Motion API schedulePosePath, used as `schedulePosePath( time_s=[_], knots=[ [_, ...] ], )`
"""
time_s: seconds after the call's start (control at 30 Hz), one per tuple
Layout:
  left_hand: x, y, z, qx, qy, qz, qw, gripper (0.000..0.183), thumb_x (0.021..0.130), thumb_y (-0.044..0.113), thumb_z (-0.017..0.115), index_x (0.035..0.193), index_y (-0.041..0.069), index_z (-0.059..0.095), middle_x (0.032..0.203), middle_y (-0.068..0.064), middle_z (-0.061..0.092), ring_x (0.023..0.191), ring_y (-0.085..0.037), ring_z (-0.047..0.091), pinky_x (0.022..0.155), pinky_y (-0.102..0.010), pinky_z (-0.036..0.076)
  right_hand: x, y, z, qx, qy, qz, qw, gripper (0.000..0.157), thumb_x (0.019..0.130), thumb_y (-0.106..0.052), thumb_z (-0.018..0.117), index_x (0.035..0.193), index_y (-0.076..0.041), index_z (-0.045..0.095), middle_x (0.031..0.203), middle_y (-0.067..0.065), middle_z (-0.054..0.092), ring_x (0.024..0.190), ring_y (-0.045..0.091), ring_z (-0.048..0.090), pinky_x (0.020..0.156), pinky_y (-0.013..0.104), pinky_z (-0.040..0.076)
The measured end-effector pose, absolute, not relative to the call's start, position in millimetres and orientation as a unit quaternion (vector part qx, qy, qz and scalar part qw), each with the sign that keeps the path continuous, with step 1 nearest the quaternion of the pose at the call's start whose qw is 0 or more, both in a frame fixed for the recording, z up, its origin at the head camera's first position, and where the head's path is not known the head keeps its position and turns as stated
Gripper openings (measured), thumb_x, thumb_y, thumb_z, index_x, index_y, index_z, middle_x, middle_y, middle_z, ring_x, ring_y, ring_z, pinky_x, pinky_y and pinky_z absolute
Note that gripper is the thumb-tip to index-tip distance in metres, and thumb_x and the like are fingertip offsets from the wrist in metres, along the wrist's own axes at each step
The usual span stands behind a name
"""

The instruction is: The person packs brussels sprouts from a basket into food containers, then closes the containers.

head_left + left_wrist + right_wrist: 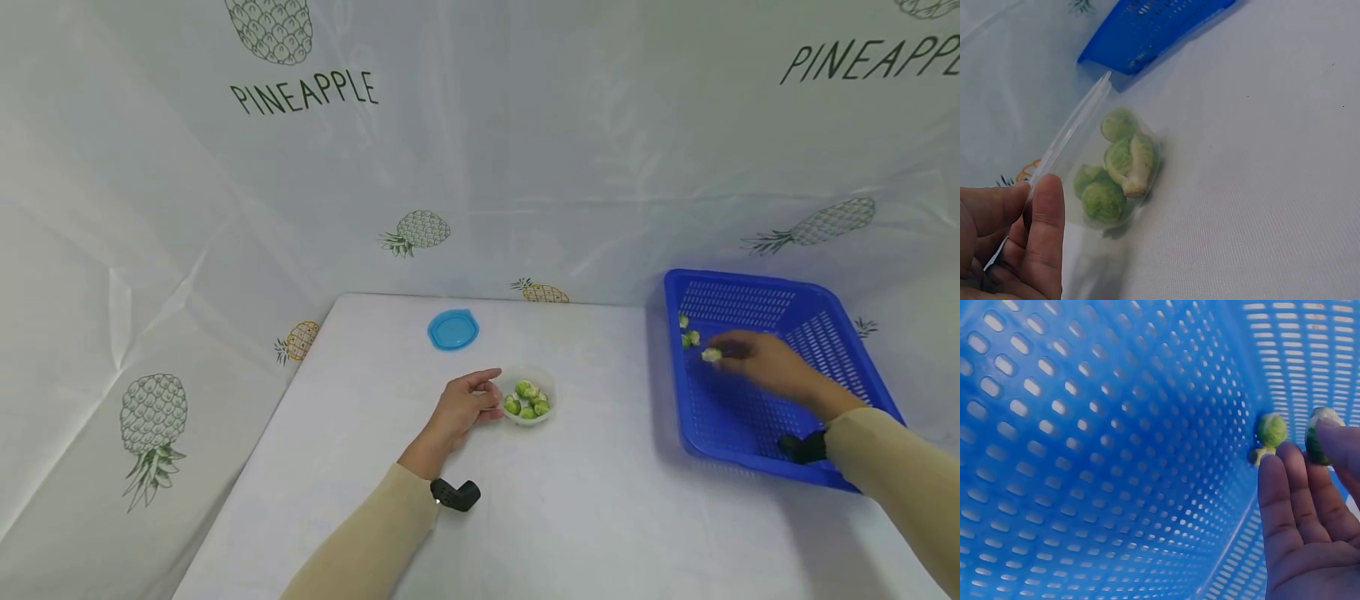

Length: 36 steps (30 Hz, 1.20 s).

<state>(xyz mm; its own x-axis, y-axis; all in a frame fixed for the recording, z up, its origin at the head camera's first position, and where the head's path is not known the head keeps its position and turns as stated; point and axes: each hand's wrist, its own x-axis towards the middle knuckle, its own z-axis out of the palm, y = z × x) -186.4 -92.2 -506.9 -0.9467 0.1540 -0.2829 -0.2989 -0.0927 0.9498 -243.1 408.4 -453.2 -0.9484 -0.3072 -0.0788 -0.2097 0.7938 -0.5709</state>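
My left hand [461, 406] pinches the rim of a small translucent plastic tub [1072, 128] between thumb and fingers. Several green Brussels sprouts [527, 400] lie in the bottom of the tub, which stands on the table. Over at the right, my right hand [772, 367] is inside the blue basket [742, 417] and holds one Brussels sprout [1316, 440] by thumb and fingertips. Beyond those fingers, a few more loose sprouts [1271, 429] rest in the basket's far left corner.
A light blue lid [453, 330] lies flat on the white-covered table [570, 508], behind the tub. The basket's slotted walls rise around the right hand. A pineapple-printed sheet [525, 167] hangs at the back and left of the table.
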Motion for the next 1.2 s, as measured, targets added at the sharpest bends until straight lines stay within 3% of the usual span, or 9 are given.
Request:
schedulePosePath(
  time_s=[0.2, 0.37, 0.6, 0.77, 0.83, 0.9, 1.0, 1.2],
  knots=[
    [-186.5, -91.9, -506.6, -0.053, 0.657, 0.737, 0.153, 0.048, 0.101, -0.005, 0.062, 0.148, 0.006, 0.060, 0.106, -0.006, 0.055, 0.086, -0.014, 0.065, 0.082, -0.028, 0.066, -240.8, 408.5, -445.1, -0.117, 0.945, -0.295, 0.072, 0.041, 0.105, -0.029, 0.067, 0.135, -0.001, 0.062, 0.132, 0.028, 0.067, 0.119, 0.047, 0.064, 0.089, 0.052, 0.062],
    [-186.9, -91.7, -506.8, -0.055, 0.657, 0.736, 0.153, 0.049, 0.101, -0.005, 0.062, 0.148, 0.006, 0.060, 0.105, -0.005, 0.056, 0.085, -0.015, 0.065, 0.082, -0.028, 0.066, -239.3, 409.3, -440.4, -0.100, 0.946, -0.299, 0.075, 0.046, 0.106, -0.033, 0.065, 0.138, 0.000, 0.060, 0.136, 0.032, 0.063, 0.121, 0.050, 0.063, 0.094, 0.063, 0.059],
    [-186.3, -91.5, -506.4, -0.062, 0.657, 0.736, 0.155, 0.048, 0.101, -0.005, 0.063, 0.148, 0.007, 0.061, 0.103, -0.003, 0.056, 0.084, -0.014, 0.065, 0.079, -0.026, 0.066, -236.7, 404.9, -432.0, -0.088, 0.945, -0.307, 0.067, 0.048, 0.105, -0.036, 0.067, 0.139, -0.001, 0.060, 0.136, 0.030, 0.065, 0.109, 0.037, 0.070, 0.091, 0.057, 0.059],
    [-186.7, -91.7, -506.9, -0.060, 0.655, 0.737, 0.155, 0.048, 0.101, -0.004, 0.064, 0.148, 0.007, 0.061, 0.102, -0.003, 0.056, 0.084, -0.014, 0.065, 0.081, -0.027, 0.066, -231.2, 400.4, -423.3, -0.079, 0.940, -0.324, 0.069, 0.052, 0.106, -0.043, 0.064, 0.143, -0.007, 0.061, 0.141, 0.027, 0.063, 0.125, 0.045, 0.061, 0.097, 0.068, 0.052],
    [-187.2, -91.8, -507.0, -0.060, 0.654, 0.738, 0.155, 0.048, 0.101, -0.004, 0.064, 0.148, 0.008, 0.061, 0.102, -0.003, 0.056, 0.085, -0.013, 0.064, 0.082, -0.028, 0.066, -229.6, 398.4, -419.4, -0.075, 0.940, -0.328, 0.065, 0.053, 0.105, -0.046, 0.065, 0.143, -0.010, 0.061, 0.142, 0.025, 0.063, 0.123, 0.032, 0.063, 0.098, 0.067, 0.052],
    [-187.4, -92.2, -507.6, -0.060, 0.653, 0.739, 0.155, 0.047, 0.101, -0.004, 0.064, 0.147, 0.007, 0.062, 0.102, -0.003, 0.056, 0.085, -0.014, 0.064, 0.083, -0.029, 0.066, -228.2, 396.2, -415.9, -0.074, 0.939, -0.331, 0.058, 0.054, 0.104, -0.048, 0.066, 0.143, -0.011, 0.062, 0.142, 0.023, 0.064, 0.115, 0.011, 0.064, 0.099, 0.066, 0.053],
    [-188.0, -92.3, -507.8, -0.059, 0.652, 0.740, 0.155, 0.047, 0.101, -0.003, 0.064, 0.147, 0.007, 0.062, 0.102, -0.003, 0.056, 0.086, -0.013, 0.064, 0.085, -0.031, 0.066, -226.0, 392.3, -411.1, -0.067, 0.939, -0.334, 0.049, 0.056, 0.102, -0.050, 0.068, 0.142, -0.012, 0.063, 0.141, 0.021, 0.065, 0.100, -0.015, 0.055, 0.098, 0.061, 0.055],
    [-188.0, -92.3, -507.8, -0.060, 0.654, 0.738, 0.154, 0.047, 0.101, -0.003, 0.064, 0.147, 0.007, 0.062, 0.103, -0.003, 0.056, 0.086, -0.013, 0.064, 0.086, -0.032, 0.066, -222.9, 385.2, -403.7, -0.063, 0.939, -0.335, 0.038, 0.055, 0.100, -0.051, 0.070, 0.141, -0.014, 0.065, 0.138, 0.015, 0.067, 0.096, -0.019, 0.054, 0.093, 0.045, 0.056]
  ],
)
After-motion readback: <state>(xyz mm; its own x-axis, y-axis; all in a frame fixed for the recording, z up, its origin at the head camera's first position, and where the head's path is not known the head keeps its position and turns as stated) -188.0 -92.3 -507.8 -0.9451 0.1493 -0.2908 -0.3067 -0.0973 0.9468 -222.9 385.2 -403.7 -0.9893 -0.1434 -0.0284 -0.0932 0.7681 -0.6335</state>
